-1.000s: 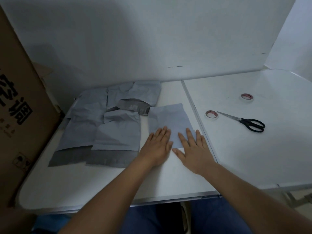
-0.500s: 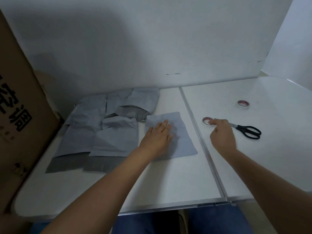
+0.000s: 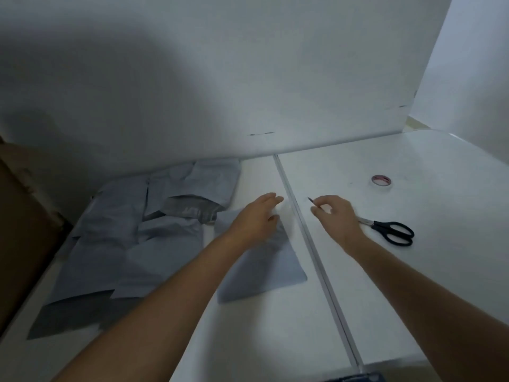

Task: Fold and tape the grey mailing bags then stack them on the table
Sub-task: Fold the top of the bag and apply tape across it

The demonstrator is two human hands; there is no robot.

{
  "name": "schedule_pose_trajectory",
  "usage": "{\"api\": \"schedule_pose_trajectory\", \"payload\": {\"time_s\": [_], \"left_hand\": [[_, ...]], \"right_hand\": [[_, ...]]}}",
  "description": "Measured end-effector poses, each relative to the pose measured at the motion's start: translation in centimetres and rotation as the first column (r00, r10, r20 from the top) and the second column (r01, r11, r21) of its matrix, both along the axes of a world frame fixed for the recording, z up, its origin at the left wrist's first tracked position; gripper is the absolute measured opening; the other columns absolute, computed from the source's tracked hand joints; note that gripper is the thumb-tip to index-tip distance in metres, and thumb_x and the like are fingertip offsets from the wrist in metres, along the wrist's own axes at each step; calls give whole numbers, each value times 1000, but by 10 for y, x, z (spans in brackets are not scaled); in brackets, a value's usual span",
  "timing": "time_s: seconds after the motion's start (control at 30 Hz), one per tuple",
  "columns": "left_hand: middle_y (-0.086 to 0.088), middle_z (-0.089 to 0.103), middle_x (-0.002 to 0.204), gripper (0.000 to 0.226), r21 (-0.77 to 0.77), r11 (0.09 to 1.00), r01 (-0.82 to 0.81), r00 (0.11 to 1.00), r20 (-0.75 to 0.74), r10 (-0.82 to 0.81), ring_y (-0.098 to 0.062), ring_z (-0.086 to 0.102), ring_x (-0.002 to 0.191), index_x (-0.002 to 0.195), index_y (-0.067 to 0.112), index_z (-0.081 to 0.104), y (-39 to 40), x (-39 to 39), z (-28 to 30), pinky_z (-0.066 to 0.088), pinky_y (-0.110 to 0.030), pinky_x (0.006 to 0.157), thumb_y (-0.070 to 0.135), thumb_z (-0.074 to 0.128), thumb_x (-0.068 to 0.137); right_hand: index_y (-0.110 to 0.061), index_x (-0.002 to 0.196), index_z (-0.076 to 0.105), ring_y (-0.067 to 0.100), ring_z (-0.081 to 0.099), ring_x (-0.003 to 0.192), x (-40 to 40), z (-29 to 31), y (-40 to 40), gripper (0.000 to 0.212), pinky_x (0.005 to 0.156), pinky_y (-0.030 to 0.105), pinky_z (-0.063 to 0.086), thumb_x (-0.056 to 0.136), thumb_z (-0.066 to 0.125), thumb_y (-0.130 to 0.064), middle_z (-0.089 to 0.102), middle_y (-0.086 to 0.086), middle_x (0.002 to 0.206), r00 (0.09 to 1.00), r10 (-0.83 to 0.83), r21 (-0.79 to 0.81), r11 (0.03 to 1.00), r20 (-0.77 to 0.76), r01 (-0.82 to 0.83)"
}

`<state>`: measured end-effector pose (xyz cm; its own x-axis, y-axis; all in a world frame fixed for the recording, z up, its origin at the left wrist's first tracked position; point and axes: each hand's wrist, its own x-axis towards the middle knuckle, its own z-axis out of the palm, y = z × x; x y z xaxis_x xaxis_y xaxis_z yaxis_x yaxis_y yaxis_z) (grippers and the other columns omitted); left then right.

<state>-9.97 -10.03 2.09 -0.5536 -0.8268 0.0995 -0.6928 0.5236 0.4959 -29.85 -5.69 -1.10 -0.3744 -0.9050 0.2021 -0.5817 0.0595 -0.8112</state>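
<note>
A folded grey mailing bag (image 3: pixel 264 271) lies flat in the middle of the white table (image 3: pixel 275 340). My left hand (image 3: pixel 256 219) rests on the bag's far end, fingers stretched toward the table seam. Right of the seam, my right hand (image 3: pixel 334 213) has its fingers curled down over a small tape roll, which is mostly hidden beneath it. Several unfolded grey mailing bags (image 3: pixel 124 238) lie overlapping on the table's left side.
Black-handled scissors (image 3: pixel 394 232) lie just right of my right hand, with the blade passing under it. A second tape roll (image 3: pixel 381 181) sits farther back. A metal seam (image 3: pixel 311 244) splits the table. A cardboard box (image 3: pixel 19 244) stands at the left and a white wall panel behind.
My right hand left the folded bag, went right across the seam to the tape roll and now curls over it. My left hand slid up to the bag's far end.
</note>
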Motion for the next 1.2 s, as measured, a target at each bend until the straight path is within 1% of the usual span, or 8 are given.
{"api": "schedule_pose_trajectory", "payload": {"time_s": [0.07, 0.17, 0.47, 0.7, 0.9, 0.97, 1.07, 1.2], "left_hand": [[-2, 46, 143, 49, 34, 999, -6, 992, -128, 10, -17, 52, 121, 141, 19, 45, -2, -7, 1, 40, -26, 102, 10, 56, 94], [-1, 55, 132, 52, 16, 1000, -26, 984, -178, 28, -15, 60, 105, 140, 20, 45, -5, -12, 4, 48, -28, 94, 9, 59, 92], [1, 63, 78, 13, -203, 954, -219, 957, -237, 169, -10, 55, 67, 87, 10, 65, -7, 37, 4, 41, -27, 61, 19, 58, 92], [-15, 70, 78, 25, 503, 831, -239, 767, -427, 479, -18, 66, 62, 88, -1, 68, 8, 72, 11, 56, -26, 61, 22, 59, 94], [-6, 66, 69, 27, 809, 585, -56, 688, -393, 610, -13, 60, 56, 79, 6, 67, 23, 80, 14, 49, -21, 55, 26, 56, 95], [-5, 69, 80, 24, 712, 686, -150, 735, -383, 559, -14, 65, 66, 86, 8, 67, 22, 83, 7, 56, -27, 66, 29, 58, 94], [7, 65, 88, 12, 165, 912, -375, 848, -337, 410, -7, 62, 77, 95, 20, 61, 22, 88, 3, 50, -19, 70, 31, 64, 90], [6, 65, 79, 5, -151, 949, -277, 925, -309, 221, -6, 57, 68, 92, 16, 62, 30, 93, 4, 42, -19, 61, 21, 61, 92]], "right_hand": [[-16, 86, 65, 20, 60, 95, 14, 20, -5, 4, 87, 29, 45, 88, 62, -13, 66, 1, 93, 933, 34, 69, 996, 358, -63], [-11, 94, 63, 25, 67, 101, 31, 37, -8, 7, 94, 34, 52, 91, 57, -9, 71, 12, 95, 742, 134, 67, 970, 656, -235], [-10, 91, 65, 24, 68, 94, 78, 51, 0, 22, 89, 33, 50, 97, 50, -25, 70, 7, 92, 608, 334, 74, 834, 720, -547], [-11, 97, 64, 15, 60, 73, 114, 50, -2, 20, 69, 25, 44, 95, 44, -11, 69, 9, 93, 521, 340, 16, 826, 783, -563], [-13, 95, 67, 15, 56, 72, 130, 45, 2, 20, 78, 31, 42, 95, 47, -10, 67, 6, 89, 504, 372, -25, 823, 780, -568], [-12, 95, 67, 14, 55, 67, 131, 45, 5, 20, 73, 27, 42, 95, 47, -11, 65, 5, 84, 531, 359, 4, 826, 767, -564], [-11, 97, 68, 12, 51, 61, 129, 45, 10, 20, 70, 27, 41, 96, 48, -14, 65, 4, 81, 623, 331, 90, 834, 709, -545], [-10, 96, 67, 13, 47, 60, 129, 48, 16, 20, 72, 30, 38, 96, 47, -14, 64, 4, 83, 606, 336, 97, 817, 721, -568]]}}
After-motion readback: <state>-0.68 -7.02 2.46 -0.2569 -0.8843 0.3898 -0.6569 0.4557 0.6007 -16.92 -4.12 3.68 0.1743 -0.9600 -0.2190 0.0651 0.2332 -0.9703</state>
